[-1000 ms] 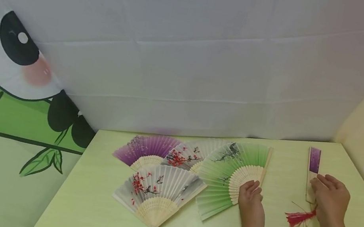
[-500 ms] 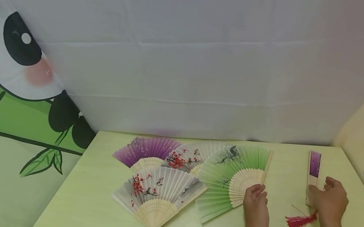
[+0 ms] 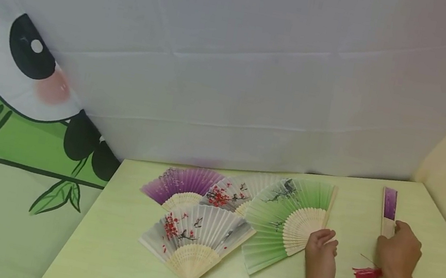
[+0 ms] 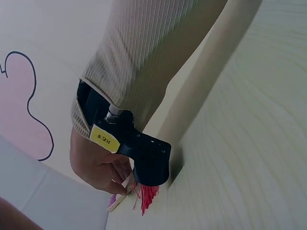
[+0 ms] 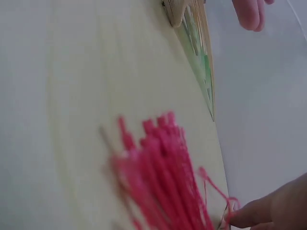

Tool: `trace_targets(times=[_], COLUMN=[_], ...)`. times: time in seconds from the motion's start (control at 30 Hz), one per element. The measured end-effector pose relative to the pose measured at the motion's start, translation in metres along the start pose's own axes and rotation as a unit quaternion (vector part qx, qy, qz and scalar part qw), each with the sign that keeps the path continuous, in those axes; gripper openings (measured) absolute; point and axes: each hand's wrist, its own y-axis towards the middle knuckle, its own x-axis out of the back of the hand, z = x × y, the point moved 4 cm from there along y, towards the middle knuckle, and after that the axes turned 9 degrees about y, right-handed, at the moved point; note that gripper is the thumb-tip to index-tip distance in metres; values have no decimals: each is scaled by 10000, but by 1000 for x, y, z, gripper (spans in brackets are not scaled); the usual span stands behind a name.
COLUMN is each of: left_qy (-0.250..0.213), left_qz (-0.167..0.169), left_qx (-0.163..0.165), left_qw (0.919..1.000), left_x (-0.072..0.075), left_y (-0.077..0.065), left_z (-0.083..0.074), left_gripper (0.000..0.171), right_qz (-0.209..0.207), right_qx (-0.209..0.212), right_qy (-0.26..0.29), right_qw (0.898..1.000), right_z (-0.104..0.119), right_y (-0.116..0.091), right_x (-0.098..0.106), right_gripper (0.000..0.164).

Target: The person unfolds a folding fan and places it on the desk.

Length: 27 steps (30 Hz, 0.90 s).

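My right hand [image 3: 398, 252] grips the lower part of a folded hand fan [image 3: 389, 206] with a purple top, lying at the right of the table. A pinkish-red tassel [image 3: 366, 276] hangs from its base; in the right wrist view the tassel [image 5: 160, 177] fills the foreground. Loosely curled, my left hand [image 3: 320, 268] hovers by the base of a spread green fan [image 3: 264, 234]. Left fingertips [image 5: 248, 14] show apart from that fan in the right wrist view. The left wrist view shows my right hand [image 4: 96, 163] pinching the folded fan.
Left of the green fan lie a spread purple fan [image 3: 189, 182] and two grey-white fans with red blossoms, one at the back [image 3: 241, 191] and one in front [image 3: 204, 224]. A white cloth wall [image 3: 232, 86] stands behind the table [image 3: 98, 246].
My left hand has drawn a little to the right, away from the green fan's ribs. The right hand's fingers, spread beside the folded fan half a second ago, have closed on its lower part.
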Motion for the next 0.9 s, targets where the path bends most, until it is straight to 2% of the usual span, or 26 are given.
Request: trace_targets(times=[0.17,0.37,0.63,0.73,0.9], left_qy=[48,214,720,830,853], left_qz=[110,291,501,470,383], left_qx=[111,493,653,623,613], left_qw=[9999,9981,9940,9935,9937], left_x=[-5,-11,-12,-11,-8], left_y=[0,-1,2,5,9], left_z=[2,5,13,15,17], left_gripper=[20,21,26,29,29], right_qz=[53,209,301,420,565], right_qx=[-16,-300,-472,-367,62], right_qy=[128,85,134,182,395], right_qw=[9999,9993,9983,9983,9976], right_z=[1,1,8,18,35], right_y=[-4,-10,-25,-35,-52], right_x=[1,2,5,5,2], right_gripper=[52,54,46,47,46])
